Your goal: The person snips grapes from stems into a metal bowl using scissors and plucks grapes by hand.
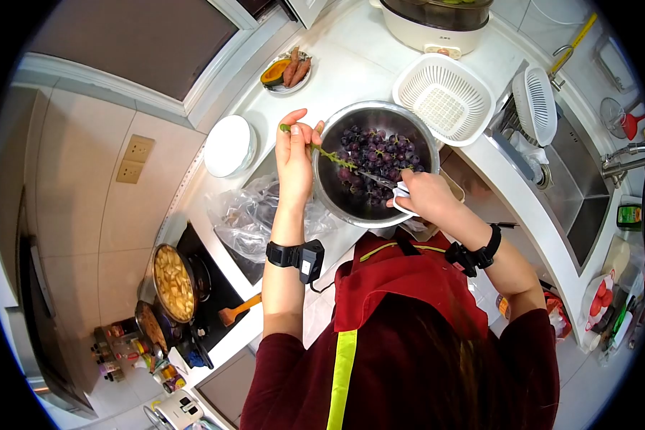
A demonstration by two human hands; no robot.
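My left hand (294,159) pinches the thick end of a green grape stem (330,155), which slants down over a steel bowl (426,132). A few grapes still cling near the stem's lower end. In my right hand (430,197) is a pair of scissors with white handles (402,198). The metal blades reach left toward the stem, above the fruit; whether they touch it I cannot tell. Loose dark purple grapes (387,154) lie in the bowl.
A white basket (448,97) stands beside the bowl, a clear plastic bag (244,218) to its left. Further off are a plate of sweet potatoes and pumpkin (288,72), a steamer (437,25) and a sink (573,165). A pan of food (174,283) sits on the stove at lower left.
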